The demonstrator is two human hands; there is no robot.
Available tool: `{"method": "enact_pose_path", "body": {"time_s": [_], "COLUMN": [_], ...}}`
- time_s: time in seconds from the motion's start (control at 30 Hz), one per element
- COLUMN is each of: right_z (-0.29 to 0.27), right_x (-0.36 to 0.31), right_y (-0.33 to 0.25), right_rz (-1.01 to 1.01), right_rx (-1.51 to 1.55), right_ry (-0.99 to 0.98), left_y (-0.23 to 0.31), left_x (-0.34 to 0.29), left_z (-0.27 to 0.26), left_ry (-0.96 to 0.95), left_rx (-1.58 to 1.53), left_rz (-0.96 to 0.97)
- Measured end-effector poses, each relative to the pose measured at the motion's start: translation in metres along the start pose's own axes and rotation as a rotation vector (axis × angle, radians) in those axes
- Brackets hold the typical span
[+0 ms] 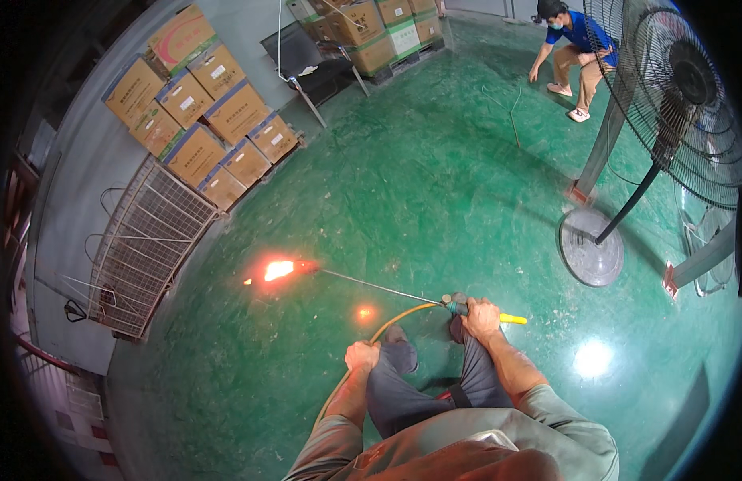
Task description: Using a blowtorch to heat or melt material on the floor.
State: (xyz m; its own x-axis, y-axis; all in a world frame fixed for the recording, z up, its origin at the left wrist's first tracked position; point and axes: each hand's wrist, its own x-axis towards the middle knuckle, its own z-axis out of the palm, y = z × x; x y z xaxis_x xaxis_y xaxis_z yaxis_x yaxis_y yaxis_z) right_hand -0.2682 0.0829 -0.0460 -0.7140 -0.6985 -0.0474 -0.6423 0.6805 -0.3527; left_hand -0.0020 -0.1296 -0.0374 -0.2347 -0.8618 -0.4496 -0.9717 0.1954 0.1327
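A gas torch with a long thin metal pipe points to the left, and an orange flame burns at its far end. My right hand is closed around its grip, beside a dark valve part; a yellow handle end sticks out behind the fist. From the valve an orange-yellow hose curves down to my left hand. That hand is closed around the hose in front of my left knee, and the hose continues along my left forearm.
Stacked cartons and a wire mesh rack stand along the left wall. A black chair is at the back. Far right, a person crouches by a thin cable on the green floor. A large standing fan and steel posts stand right.
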Motion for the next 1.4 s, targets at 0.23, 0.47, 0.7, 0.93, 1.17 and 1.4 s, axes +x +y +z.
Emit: {"method": "enact_pose_path", "body": {"time_s": [0.23,0.47,0.7,0.93,1.17,1.4], "right_z": [0.0001,0.0061,0.0054,0.0006,0.0023,-0.0016], "right_x": [-0.0005,-0.0003,-0.0001,-0.0011,-0.0002,-0.0031], "right_y": [-0.0012,0.0006,0.0006,-0.0016,0.0012,-0.0036], "right_rz": [-0.013,-0.006,-0.011,-0.015,0.01,-0.009], "right_rx": [-0.025,-0.015,-0.005,0.001,-0.007,-0.025], "right_ry": [0.005,0.001,0.036,-0.004,-0.003,0.013], "left_y": [-0.0025,-0.0036,-0.0016,-0.0027,0.0051,-0.0041], "left_x": [-0.0005,0.0007,0.0001,-0.001,-0.0053,-0.0028], "left_z": [0.002,0.001,0.001,-0.0008,-0.0059,-0.0016], "left_ry": [0.015,-0.016,-0.007,-0.011,-0.024,-0.012], "left_rx": [0.006,-0.003,-0.002,0.003,0.011,0.0], "left_rz": [0.009,0.009,0.008,0.01,-0.003,0.006]}}
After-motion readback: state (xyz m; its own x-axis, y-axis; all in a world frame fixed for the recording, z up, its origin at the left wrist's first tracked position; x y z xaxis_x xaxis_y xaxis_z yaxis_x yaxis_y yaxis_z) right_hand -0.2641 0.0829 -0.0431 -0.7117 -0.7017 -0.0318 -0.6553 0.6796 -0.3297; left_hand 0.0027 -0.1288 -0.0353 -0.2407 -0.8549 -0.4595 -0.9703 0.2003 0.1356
